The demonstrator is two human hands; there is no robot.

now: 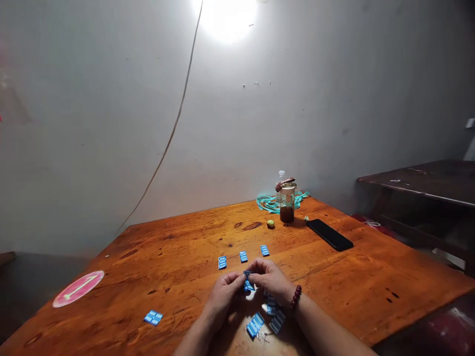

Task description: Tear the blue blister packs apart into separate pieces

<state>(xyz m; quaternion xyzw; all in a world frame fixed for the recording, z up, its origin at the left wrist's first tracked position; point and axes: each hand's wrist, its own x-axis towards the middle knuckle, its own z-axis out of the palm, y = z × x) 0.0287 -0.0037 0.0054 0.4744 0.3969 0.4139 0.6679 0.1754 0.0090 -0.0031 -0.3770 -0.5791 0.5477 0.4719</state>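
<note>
Near the front middle of the table, my left hand (224, 295) and my right hand (272, 281) meet, fingertips closed on a small blue-and-white striped piece (248, 285). The fingers partly cover it, and its exact kind cannot be made out. Beyond my hands, three similar flat striped pieces lie spaced in a row: a left one (222, 262), a middle one (243, 256) and a right one (264, 250). Between my forearms lies a loose group of striped pieces (255, 325), partly hidden by my right hand. Another blue piece (153, 317) rests off to the left.
On the wooden table (178, 257), a black phone (329, 234) lies at right. A jar of dark liquid (287, 205) stands at the back beside turquoise straps (267, 203). Close by is a small yellowish round object (270, 224). A red numbered disc (78, 289) marks the left side.
</note>
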